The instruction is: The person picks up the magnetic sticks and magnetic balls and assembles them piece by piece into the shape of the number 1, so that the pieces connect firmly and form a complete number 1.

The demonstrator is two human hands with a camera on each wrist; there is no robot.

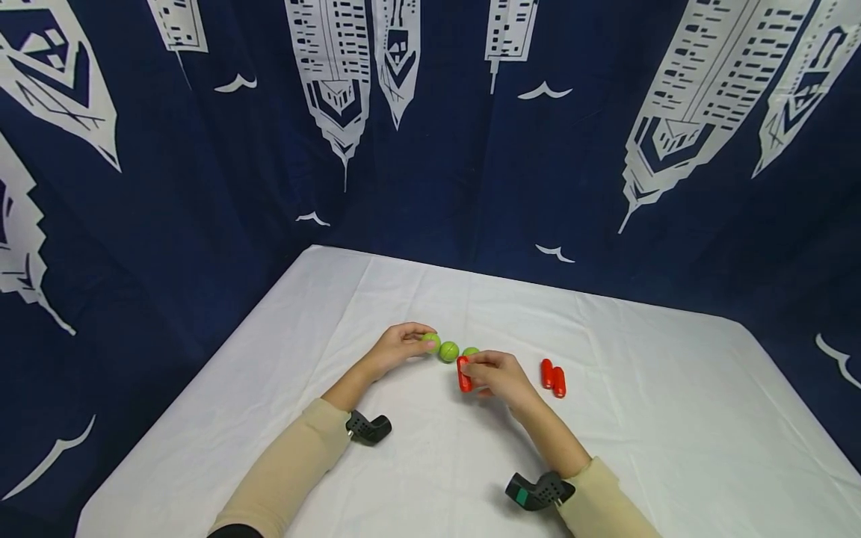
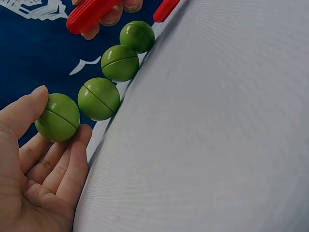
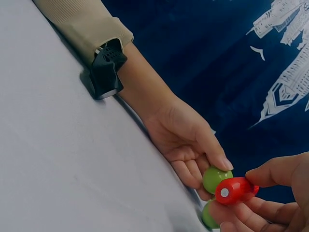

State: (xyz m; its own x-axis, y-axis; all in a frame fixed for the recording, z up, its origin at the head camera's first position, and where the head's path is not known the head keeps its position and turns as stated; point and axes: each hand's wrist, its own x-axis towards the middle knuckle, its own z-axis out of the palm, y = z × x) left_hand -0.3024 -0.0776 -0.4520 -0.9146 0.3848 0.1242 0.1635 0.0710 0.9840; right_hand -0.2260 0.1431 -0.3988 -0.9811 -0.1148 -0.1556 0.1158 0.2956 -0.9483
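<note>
My left hand (image 1: 401,344) pinches a green ball (image 2: 57,117) between thumb and fingers; a seam line runs around the ball. Beside it, three more green balls (image 2: 99,99) form a slanting row in the left wrist view, each with the same kind of seam. My right hand (image 1: 499,377) holds a red rod with rounded ends (image 1: 464,373), gripped by thumb and fingertips over the near side of the row. One end of this rod, with a pale round spot, faces the right wrist view, where it overlaps a green ball (image 3: 217,179).
Two more red rods (image 1: 547,373) lie side by side on the white cloth-covered table (image 1: 673,418), right of my right hand. Behind the table hangs a dark blue curtain (image 1: 437,187) with white building prints. Each wrist carries a black camera mount (image 1: 540,491).
</note>
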